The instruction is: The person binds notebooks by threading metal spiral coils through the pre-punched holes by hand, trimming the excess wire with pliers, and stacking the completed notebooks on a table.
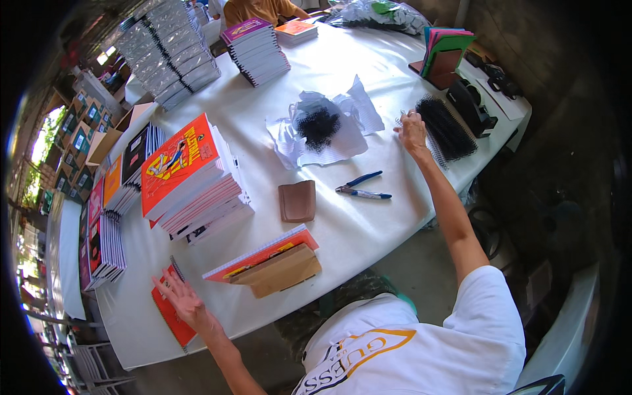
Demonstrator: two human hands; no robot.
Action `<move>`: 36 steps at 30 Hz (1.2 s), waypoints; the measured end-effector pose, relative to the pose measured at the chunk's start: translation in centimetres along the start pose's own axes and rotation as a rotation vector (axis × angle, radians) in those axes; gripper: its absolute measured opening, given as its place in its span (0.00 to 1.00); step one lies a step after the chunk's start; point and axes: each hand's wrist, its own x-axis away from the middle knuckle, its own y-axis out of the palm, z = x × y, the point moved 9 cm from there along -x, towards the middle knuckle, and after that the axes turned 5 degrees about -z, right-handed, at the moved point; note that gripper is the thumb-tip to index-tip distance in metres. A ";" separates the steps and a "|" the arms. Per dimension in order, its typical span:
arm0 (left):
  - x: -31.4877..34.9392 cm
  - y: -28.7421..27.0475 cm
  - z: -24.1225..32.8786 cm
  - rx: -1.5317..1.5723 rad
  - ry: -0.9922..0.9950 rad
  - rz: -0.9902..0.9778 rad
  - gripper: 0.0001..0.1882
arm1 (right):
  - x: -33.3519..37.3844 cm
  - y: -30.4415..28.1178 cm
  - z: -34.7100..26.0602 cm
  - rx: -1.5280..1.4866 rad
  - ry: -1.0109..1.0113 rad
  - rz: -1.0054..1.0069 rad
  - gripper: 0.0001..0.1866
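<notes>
My left hand (181,299) lies with fingers spread over a red spiral notebook (170,322) near the table's front left edge. Out at the right, my right hand (413,133) has its fingers closed on a binding wire (436,153), beside a bundle of black binding wires (449,128). Blue-handled cutting pliers (363,186) rest between the hands. A brown block (297,201) is left of them. Nearer me, a red-covered sheaf of pages (263,253) leans against a brown cardboard stand (287,270).
Unbound red-covered books (179,164) are piled at left, beside stacked spiral notebooks (107,247). Crumpled white paper (365,118) holds a tangle of black wire (318,126). A black hole punch (471,107) stands far right. Wrapped stacks (168,52) rise at back left; another person (260,9) sits beyond.
</notes>
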 end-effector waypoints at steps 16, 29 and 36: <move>1.9 13.6 11.3 -0.633 0.334 -0.228 0.48 | -2.7 -5.1 -3.5 -0.284 -0.152 -0.243 0.12; 2.6 24.4 6.8 -1.047 0.334 -0.710 0.28 | 13.1 -14.0 -24.6 -1.192 -0.585 -0.643 0.07; 2.8 24.3 7.1 -1.035 0.367 -0.703 0.27 | 13.9 -14.4 -25.5 -1.214 -0.721 -0.702 0.05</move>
